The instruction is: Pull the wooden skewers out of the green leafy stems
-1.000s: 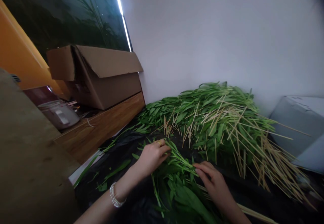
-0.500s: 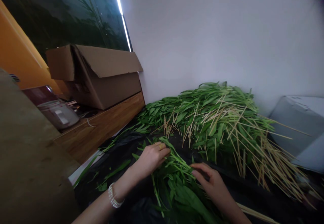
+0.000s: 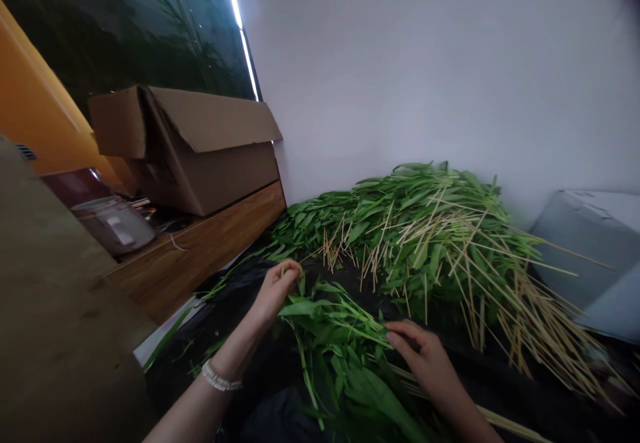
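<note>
The left hand (image 3: pixel 276 291) pinched shut on a leaf tip of the leafy bunch (image 3: pixel 345 356); the right hand (image 3: pixel 424 357), half-open, touched its stems, which ran lower-right to upper-left

I see a white wall (image 3: pixel 425 63) at twelve o'clock. At ten, a dark glass panel (image 3: pixel 125 23) edged by a bright light strip (image 3: pixel 245 46) stands above a cardboard box (image 3: pixel 210 156) on a wooden cabinet (image 3: pixel 210 246); a grey box (image 3: pixel 590 243) sits at three.
</note>
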Available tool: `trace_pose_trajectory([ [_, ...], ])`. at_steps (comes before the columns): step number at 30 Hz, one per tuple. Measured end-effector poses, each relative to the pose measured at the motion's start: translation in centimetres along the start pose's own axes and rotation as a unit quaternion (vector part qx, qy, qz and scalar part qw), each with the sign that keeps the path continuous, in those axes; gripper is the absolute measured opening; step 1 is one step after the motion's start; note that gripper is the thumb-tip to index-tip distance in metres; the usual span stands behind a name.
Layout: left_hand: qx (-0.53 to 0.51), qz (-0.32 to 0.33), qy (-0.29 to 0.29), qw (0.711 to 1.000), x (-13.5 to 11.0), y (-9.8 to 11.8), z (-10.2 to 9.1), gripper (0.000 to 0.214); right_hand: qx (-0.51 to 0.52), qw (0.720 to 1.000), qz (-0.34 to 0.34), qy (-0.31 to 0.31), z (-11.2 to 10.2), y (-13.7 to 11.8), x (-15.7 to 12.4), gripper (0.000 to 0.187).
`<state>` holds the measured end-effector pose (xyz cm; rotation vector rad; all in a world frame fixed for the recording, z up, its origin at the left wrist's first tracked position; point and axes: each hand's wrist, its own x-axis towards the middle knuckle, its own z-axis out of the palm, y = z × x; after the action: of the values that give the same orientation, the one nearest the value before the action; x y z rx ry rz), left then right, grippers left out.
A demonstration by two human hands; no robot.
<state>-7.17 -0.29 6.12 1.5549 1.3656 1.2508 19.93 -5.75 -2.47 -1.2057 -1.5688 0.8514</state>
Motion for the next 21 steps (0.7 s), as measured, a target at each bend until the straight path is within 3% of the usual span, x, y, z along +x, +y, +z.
trace_pose_trajectory([
  [3, -0.119, -0.059, -0.083, 0.988, 0.0, 0.8, -0.3, 0.017, -0.005, 1.000, -0.001, -0.004, 0.1, 0.0, 0.1, 0.023],
  [5, -0.123, -0.071, -0.132, 0.981, -0.5, 1.2, 0.2, 0.019, -0.012, 1.000, 0.000, -0.004, 0.2, -0.1, 0.0, 0.023],
  [7, -0.063, -0.043, -0.158, 0.984, -1.1, 1.4, 1.1, 0.020, -0.015, 1.000, -0.001, -0.005, 0.3, -0.1, -0.1, 0.023],
  [10, 0.078, 0.056, -0.190, 0.977, -1.8, 1.4, 2.3, 0.021, -0.013, 1.000, -0.007, -0.010, 0.3, 0.0, -0.2, 0.023],
  [13, 0.205, 0.154, -0.227, 0.939, -2.2, 1.2, 3.2, 0.019, -0.012, 1.000, -0.012, -0.018, 0.3, 0.1, -0.2, 0.022],
  [16, 0.324, 0.236, -0.242, 0.884, -2.3, 0.9, 3.4, 0.018, -0.015, 0.999, -0.014, -0.027, 0.3, 0.2, -0.3, 0.022],
  [21, 0.431, 0.302, -0.259, 0.810, -2.3, 0.4, 3.2, 0.016, -0.019, 0.999, -0.019, -0.023, 0.4, -0.1, -0.3, 0.022],
])
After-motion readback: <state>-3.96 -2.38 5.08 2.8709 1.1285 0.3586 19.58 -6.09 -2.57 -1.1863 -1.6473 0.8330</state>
